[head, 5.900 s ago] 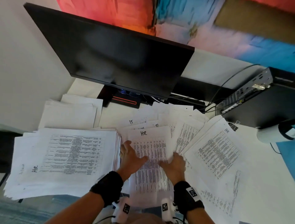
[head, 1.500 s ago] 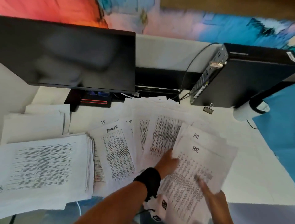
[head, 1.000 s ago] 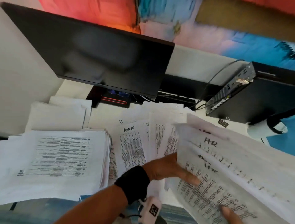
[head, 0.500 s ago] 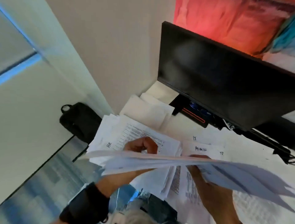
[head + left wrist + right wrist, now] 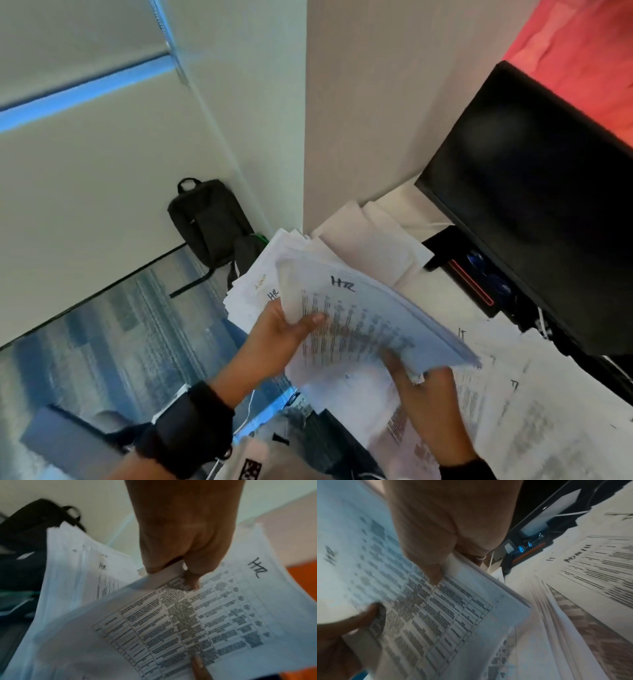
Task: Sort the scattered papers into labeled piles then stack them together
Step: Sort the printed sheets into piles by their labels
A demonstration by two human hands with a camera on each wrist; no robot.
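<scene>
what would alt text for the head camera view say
Both hands hold a bundle of printed sheets marked HR above a desk, the left hand at its near-left edge, the right hand at its lower edge. Beneath lies an HR pile; a dark monitor stands right, a black backpack on the floor.

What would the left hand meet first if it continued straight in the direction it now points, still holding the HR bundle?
Probably the HR pile on the desk. The left hand grips the HR bundle and points toward that pile, which lies just beyond its fingers; the gap in depth is unclear.
</scene>
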